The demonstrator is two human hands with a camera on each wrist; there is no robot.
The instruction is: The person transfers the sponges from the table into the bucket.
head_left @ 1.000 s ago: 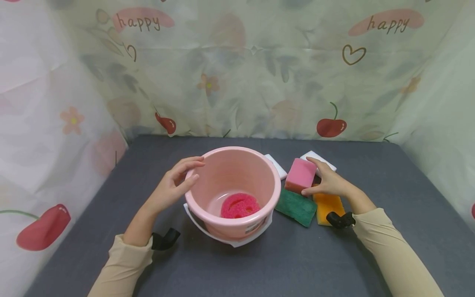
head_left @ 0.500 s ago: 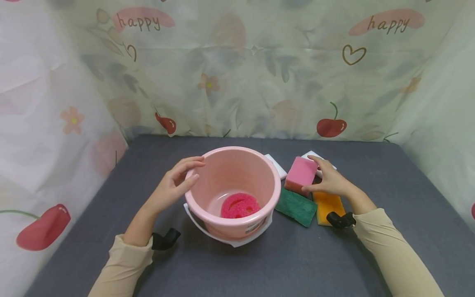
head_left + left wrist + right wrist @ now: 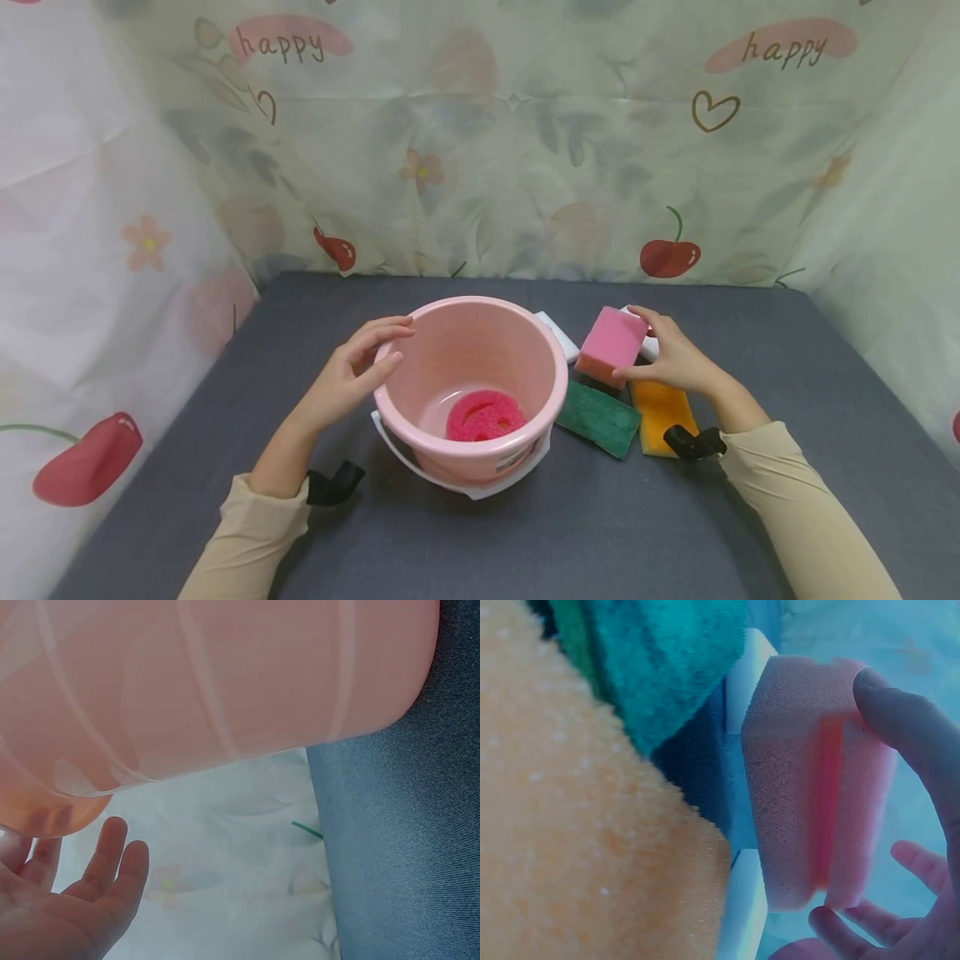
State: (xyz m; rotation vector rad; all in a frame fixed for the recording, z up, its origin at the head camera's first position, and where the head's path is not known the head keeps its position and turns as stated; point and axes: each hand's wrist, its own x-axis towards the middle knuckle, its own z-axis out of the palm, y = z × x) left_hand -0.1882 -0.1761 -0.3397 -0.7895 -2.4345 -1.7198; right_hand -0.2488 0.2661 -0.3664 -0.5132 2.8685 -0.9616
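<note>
One round red sponge [image 3: 485, 415] is in my pink bucket [image 3: 470, 333]. My right hand [image 3: 670, 360] pinches the pink sponge [image 3: 611, 344] beside the bucket; green [image 3: 598, 417], orange [image 3: 663, 411] and white [image 3: 558, 333] ones wait. My left hand [image 3: 347, 375] rests relaxed on the rim.

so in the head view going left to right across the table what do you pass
left hand → pink bucket with the round red sponge inside → green scouring pad → pink sponge block → right hand
</note>
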